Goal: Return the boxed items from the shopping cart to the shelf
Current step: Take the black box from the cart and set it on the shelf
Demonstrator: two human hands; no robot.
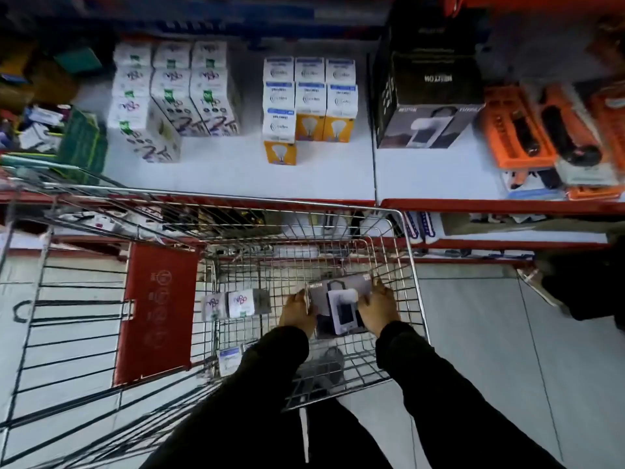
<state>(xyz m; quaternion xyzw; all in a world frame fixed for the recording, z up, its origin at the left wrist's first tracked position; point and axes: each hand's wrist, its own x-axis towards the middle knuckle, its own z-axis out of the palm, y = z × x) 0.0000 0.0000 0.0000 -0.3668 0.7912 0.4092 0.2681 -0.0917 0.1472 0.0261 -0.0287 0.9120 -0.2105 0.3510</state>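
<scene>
We log positions against the chrome wire shopping cart, reading left to right.

Left part of the basket: two small white cartons with purple lettering lie side by side on the mesh floor. Nearer us, another small white carton sits partly behind the left sleeve; blur leaves its label unreadable.

Centre of the basket: the grey printed box showing a white device is the item in hand. Our left hand presses its left edge, fingers together and curled down the side. Our right hand clamps the right edge, fingers curled over the top corner.

To do this step well, we judge a level squeeze from both sides and a straight lift are needed, clearing the cart's front rim before moving toward the white shelf with red edging beyond the cart.

Beyond the cart's right front corner, a matching grey box stands beneath stacked black boxes; bare shelf lies in front of it. The rim and the cartons left in the basket are the likely snags.
</scene>
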